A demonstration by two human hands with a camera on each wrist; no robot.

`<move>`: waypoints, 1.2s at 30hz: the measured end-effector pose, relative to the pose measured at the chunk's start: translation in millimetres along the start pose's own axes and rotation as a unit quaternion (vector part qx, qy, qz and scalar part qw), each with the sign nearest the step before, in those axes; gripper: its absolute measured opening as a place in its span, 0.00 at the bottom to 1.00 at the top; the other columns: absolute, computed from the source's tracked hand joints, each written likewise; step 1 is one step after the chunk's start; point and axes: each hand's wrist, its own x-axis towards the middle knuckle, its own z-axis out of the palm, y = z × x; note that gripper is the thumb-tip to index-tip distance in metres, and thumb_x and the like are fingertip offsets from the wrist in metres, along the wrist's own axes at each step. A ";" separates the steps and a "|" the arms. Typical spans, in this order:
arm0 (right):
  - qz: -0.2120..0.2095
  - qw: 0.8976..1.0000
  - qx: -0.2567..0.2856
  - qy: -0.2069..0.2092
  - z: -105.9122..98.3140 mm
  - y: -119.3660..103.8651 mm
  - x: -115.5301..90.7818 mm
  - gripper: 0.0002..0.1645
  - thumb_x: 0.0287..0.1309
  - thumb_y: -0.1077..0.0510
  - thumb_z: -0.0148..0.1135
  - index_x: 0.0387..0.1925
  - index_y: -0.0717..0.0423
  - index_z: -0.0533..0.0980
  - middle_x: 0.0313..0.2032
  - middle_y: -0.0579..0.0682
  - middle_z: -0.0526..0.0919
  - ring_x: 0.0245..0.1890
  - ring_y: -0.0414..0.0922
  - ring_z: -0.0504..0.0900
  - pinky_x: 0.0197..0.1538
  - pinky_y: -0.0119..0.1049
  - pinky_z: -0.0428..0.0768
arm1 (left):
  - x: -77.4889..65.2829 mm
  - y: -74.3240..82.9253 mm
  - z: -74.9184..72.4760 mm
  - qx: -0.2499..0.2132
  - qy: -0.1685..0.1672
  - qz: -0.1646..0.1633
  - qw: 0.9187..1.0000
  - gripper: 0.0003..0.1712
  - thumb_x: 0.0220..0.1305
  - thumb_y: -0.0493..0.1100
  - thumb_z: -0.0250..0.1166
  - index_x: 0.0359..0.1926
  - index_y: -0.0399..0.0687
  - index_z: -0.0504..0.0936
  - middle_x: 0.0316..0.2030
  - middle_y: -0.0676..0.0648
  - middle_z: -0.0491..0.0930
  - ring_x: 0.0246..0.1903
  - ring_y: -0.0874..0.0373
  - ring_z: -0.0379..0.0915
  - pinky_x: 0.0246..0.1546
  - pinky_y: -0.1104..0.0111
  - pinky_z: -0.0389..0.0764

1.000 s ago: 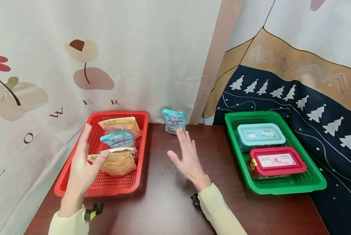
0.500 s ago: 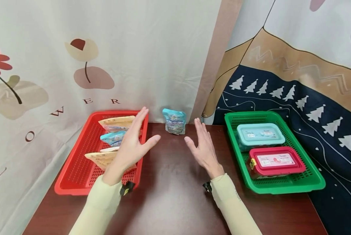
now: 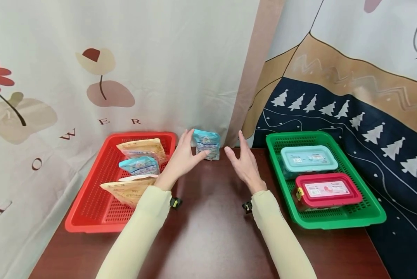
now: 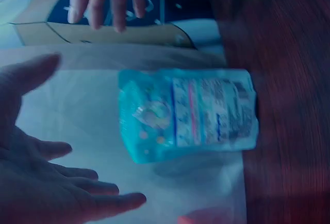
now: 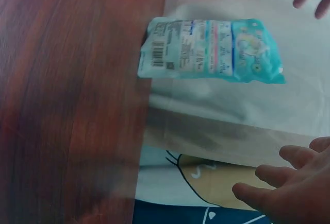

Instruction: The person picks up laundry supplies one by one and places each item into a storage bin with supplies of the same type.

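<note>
A blue pouch with printed labels [image 3: 210, 143] stands upright at the back edge of the table, against the curtain. My left hand [image 3: 183, 159] is just left of it, fingers extended, the thumb overlapping the pouch's lower part in the head view. On its other side my right hand [image 3: 246, 166] is held with fingers spread, a gap between it and the pouch. The left wrist view shows the pouch [image 4: 188, 113] apart from my left hand [image 4: 46, 183]. In the right wrist view the pouch [image 5: 206, 49] lies well away from my right fingers [image 5: 258, 195].
On the left, a red basket [image 3: 76, 223] holds tan packets [image 3: 128, 190] and another blue pouch [image 3: 140, 166]. A green basket [image 3: 337, 223] on the right contains a light-blue lidded box [image 3: 309, 159] and a red one [image 3: 328, 190]. Printed curtains [image 3: 177, 69] rise behind the table [image 3: 208, 240].
My left hand has swung from over the red basket rightward to the standing pouch. My right hand has shifted right, away from in front of the pouch. The pouch stays in place.
</note>
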 end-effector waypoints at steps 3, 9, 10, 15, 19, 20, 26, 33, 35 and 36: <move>0.015 1.000 0.000 -0.015 4.0 0.6 6.2 0.54 0.67 0.24 0.50 0.84 0.36 0.42 0.82 0.47 0.47 0.80 0.53 0.52 0.76 0.61 0.56 | 12.8 -6.4 3.1 0.016 -0.010 -0.029 0.999 0.56 0.66 0.56 0.67 0.82 0.40 0.46 0.81 0.34 0.41 0.80 0.40 0.39 0.74 0.42 0.55; 0.029 0.998 0.018 -0.048 14.4 -1.5 21.2 0.57 0.65 0.23 0.53 0.84 0.35 0.41 0.82 0.44 0.48 0.79 0.53 0.54 0.75 0.63 0.58 | 36.8 -14.4 13.0 0.000 0.026 -0.065 0.998 0.55 0.67 0.50 0.69 0.82 0.37 0.45 0.80 0.32 0.43 0.80 0.40 0.38 0.77 0.48 0.52; 0.031 0.998 0.024 -0.054 16.1 -1.8 24.2 0.57 0.65 0.23 0.54 0.84 0.35 0.41 0.82 0.44 0.48 0.79 0.52 0.54 0.75 0.63 0.58 | 39.9 -15.2 15.3 -0.007 0.031 -0.071 0.997 0.55 0.67 0.50 0.69 0.82 0.37 0.45 0.80 0.32 0.43 0.80 0.40 0.38 0.77 0.48 0.51; 0.041 0.995 0.044 -0.073 24.8 0.1 38.3 0.58 0.66 0.24 0.55 0.84 0.37 0.40 0.82 0.46 0.49 0.80 0.51 0.53 0.75 0.61 0.58 | 53.3 -20.6 24.5 -0.058 0.054 -0.095 0.992 0.54 0.68 0.48 0.69 0.82 0.39 0.46 0.80 0.35 0.48 0.78 0.40 0.46 0.76 0.48 0.54; 0.041 0.994 0.067 -0.078 32.1 1.7 44.2 0.54 0.68 0.29 0.57 0.84 0.40 0.45 0.80 0.50 0.55 0.78 0.53 0.58 0.74 0.59 0.63 | 59.7 -27.6 29.8 -0.116 0.069 -0.117 0.984 0.50 0.69 0.47 0.68 0.82 0.43 0.49 0.79 0.38 0.54 0.76 0.41 0.53 0.74 0.48 0.59; 0.039 0.993 0.079 -0.079 33.9 1.6 44.8 0.52 0.70 0.30 0.57 0.83 0.41 0.47 0.80 0.51 0.56 0.78 0.54 0.59 0.73 0.58 0.64 | 60.6 -29.6 31.2 -0.131 0.070 -0.122 0.981 0.49 0.70 0.47 0.68 0.82 0.43 0.50 0.79 0.38 0.55 0.76 0.41 0.54 0.74 0.48 0.60; 0.041 0.987 0.136 -0.069 43.2 -2.6 46.0 0.35 0.76 0.41 0.56 0.77 0.45 0.63 0.72 0.51 0.70 0.72 0.51 0.70 0.70 0.50 0.72 | 61.9 -38.0 40.9 -0.198 0.080 -0.137 0.967 0.40 0.74 0.41 0.64 0.79 0.42 0.57 0.74 0.37 0.64 0.71 0.41 0.63 0.70 0.51 0.68; 0.054 0.994 0.098 -0.020 47.6 -6.3 48.3 0.20 0.77 0.46 0.57 0.58 0.53 0.82 0.52 0.53 0.86 0.50 0.49 0.82 0.56 0.48 0.81 | 58.4 -35.9 49.0 -0.214 0.122 -0.151 0.957 0.23 0.75 0.39 0.63 0.67 0.40 0.73 0.61 0.39 0.76 0.60 0.44 0.71 0.63 0.53 0.75; 0.054 0.995 0.087 -0.008 47.5 -6.4 48.2 0.19 0.77 0.47 0.57 0.55 0.54 0.83 0.48 0.53 0.87 0.46 0.49 0.82 0.52 0.47 0.81 | 57.4 -36.2 50.0 -0.210 0.131 -0.157 0.956 0.20 0.74 0.39 0.64 0.62 0.40 0.75 0.58 0.39 0.78 0.58 0.45 0.72 0.62 0.53 0.76; 0.053 0.995 0.085 -0.005 47.4 -6.3 47.9 0.18 0.77 0.47 0.57 0.54 0.54 0.83 0.47 0.53 0.87 0.45 0.49 0.81 0.50 0.46 0.81 | 57.1 -36.5 50.3 -0.207 0.136 -0.160 0.956 0.18 0.73 0.39 0.65 0.60 0.39 0.77 0.56 0.39 0.79 0.56 0.45 0.73 0.60 0.54 0.76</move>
